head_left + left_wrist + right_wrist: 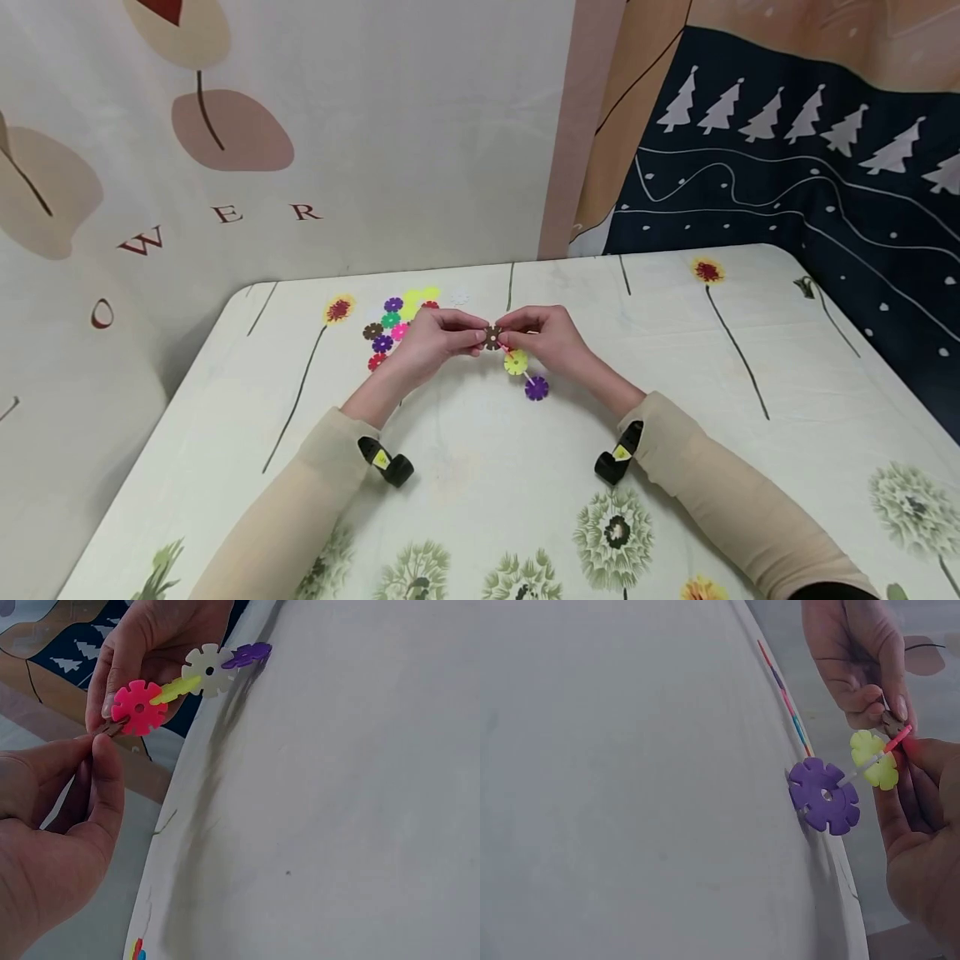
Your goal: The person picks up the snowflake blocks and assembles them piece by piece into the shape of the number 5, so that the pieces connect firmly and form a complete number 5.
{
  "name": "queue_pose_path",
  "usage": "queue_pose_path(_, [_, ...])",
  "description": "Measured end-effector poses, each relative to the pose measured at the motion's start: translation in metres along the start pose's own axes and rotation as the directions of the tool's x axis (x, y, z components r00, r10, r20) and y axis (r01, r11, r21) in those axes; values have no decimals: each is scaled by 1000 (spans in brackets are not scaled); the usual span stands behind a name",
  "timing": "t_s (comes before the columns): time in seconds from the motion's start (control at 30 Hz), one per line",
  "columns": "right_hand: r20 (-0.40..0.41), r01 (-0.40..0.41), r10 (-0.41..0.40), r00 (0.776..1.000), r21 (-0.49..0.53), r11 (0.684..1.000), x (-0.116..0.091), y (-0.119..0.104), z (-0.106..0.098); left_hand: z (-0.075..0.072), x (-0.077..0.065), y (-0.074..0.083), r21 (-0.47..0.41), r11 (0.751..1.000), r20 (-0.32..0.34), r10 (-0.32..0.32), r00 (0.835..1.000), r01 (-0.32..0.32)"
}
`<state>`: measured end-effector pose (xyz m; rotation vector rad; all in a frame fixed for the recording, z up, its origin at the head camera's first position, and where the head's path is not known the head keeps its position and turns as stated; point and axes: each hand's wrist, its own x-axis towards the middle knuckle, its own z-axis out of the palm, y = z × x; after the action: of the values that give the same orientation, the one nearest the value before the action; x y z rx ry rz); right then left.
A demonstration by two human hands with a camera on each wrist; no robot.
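Observation:
Both hands meet over the table at a chain of notched plastic snowflake discs. The left hand (431,343) pinches a brown disc (492,337) between thumb and fingertips. Opposite it, the right hand (553,340) pinches the chain at the pink disc (130,694), which joins the brown one. From the pink disc the chain runs on through a yellow disc (516,362) and a white disc (219,679) to a purple disc (817,780) at its free end. Neighbouring discs stand crosswise at their slots. Fingers partly cover the brown and pink discs.
A group of loose discs in several colours lies beyond the left hand, among them a green disc (391,319) and a brown loose disc (372,332). A pale white piece (461,298) lies farther back. The flower-print tablecloth (675,333) meets a hanging cloth behind.

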<state>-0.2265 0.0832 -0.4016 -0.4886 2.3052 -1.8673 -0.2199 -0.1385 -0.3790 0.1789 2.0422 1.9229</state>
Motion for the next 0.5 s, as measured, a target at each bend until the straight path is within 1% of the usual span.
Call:
queue_pose_path(0.13, [-9, -3, 3, 1000, -10, 1000, 0, 1, -2, -4, -2, 0, 22, 1000, -6, -9, 1000, 9])
queue_pose_path(0.23, [-22, -7, 7, 1000, -18, 1000, 0, 1, -4, -12, -5, 1, 34, 999, -27, -3, 1000, 4])
queue_pose_path(0.4, [-16, -8, 7, 1000, -24, 1000, -1, 0, -9, -33, -11, 0, 25, 1000, -72, 5, 997, -3])
queue_pose_path(0.5, [-3, -18, 18, 1000, -22, 1000, -1, 0, -12, -50, -16, -1, 32, 999, -96, -7, 995, 11])
